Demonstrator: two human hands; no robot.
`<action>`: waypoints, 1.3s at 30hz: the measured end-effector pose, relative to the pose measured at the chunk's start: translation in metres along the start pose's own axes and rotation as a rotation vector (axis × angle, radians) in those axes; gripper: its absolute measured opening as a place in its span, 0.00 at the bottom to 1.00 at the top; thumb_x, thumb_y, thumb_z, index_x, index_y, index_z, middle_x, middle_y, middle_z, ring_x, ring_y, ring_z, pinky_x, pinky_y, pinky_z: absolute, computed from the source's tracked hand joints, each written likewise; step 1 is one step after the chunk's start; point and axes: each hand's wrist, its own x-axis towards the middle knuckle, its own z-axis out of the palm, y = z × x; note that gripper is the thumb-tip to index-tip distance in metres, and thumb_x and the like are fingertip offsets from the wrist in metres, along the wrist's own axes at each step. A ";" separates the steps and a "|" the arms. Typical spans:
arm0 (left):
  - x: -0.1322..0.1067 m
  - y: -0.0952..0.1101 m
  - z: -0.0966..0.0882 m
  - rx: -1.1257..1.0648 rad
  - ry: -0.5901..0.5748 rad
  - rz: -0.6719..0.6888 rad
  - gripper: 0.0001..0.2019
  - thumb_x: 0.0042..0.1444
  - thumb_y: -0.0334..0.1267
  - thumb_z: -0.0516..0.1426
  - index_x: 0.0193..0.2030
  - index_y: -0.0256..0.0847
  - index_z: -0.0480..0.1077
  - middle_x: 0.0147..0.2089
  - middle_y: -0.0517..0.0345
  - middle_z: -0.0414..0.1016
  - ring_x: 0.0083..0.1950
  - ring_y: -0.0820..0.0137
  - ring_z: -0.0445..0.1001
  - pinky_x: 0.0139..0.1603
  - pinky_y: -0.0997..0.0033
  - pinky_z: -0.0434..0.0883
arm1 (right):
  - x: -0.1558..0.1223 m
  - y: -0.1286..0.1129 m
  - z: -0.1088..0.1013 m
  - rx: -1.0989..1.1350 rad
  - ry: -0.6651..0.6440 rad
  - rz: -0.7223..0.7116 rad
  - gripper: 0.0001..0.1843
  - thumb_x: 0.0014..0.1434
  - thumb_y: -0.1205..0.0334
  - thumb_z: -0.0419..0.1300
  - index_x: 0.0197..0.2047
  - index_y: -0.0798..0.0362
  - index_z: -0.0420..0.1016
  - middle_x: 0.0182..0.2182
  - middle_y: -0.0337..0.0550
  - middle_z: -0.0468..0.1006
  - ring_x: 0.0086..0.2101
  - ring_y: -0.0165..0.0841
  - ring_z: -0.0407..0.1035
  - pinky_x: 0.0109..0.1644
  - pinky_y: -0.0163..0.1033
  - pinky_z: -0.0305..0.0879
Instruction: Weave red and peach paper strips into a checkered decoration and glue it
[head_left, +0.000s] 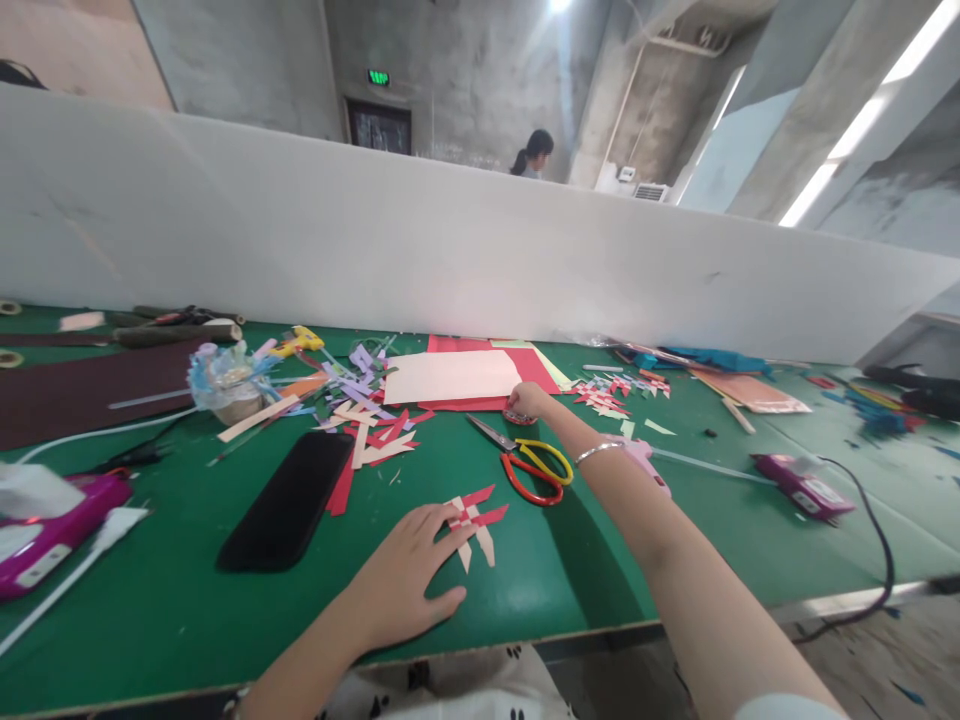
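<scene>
My left hand (416,565) lies with its fingers spread on the green table, fingertips on a small woven paper fish (466,514) of red and cream strips. Stretched forward, my right hand (531,400) has its fingers curled down at a small round patterned thing (519,417); what they hold, if anything, is hidden. Scissors (525,465) with one red and one yellow handle lie half open just below that hand. Behind it, a cream paper sheet (457,377) rests on red paper (547,368).
A black phone (285,500) lies left of my left hand. Loose paper strips (379,435), a yellow glue gun (300,342) and a plastic-wrapped cup (229,385) are beyond it. Woven paper pieces (604,392), a pink glue gun (641,462) and a magenta power strip (802,488) lie rightward. A white partition (375,230) stands behind.
</scene>
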 end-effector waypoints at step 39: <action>0.026 0.006 -0.030 0.329 0.652 0.140 0.08 0.59 0.33 0.51 0.36 0.38 0.71 0.31 0.58 0.76 0.30 0.73 0.72 0.32 0.73 0.64 | -0.182 -0.098 0.041 1.500 -0.097 -0.271 0.14 0.44 0.60 0.66 0.28 0.52 0.63 0.27 0.33 0.69 0.27 0.24 0.64 0.34 0.32 0.62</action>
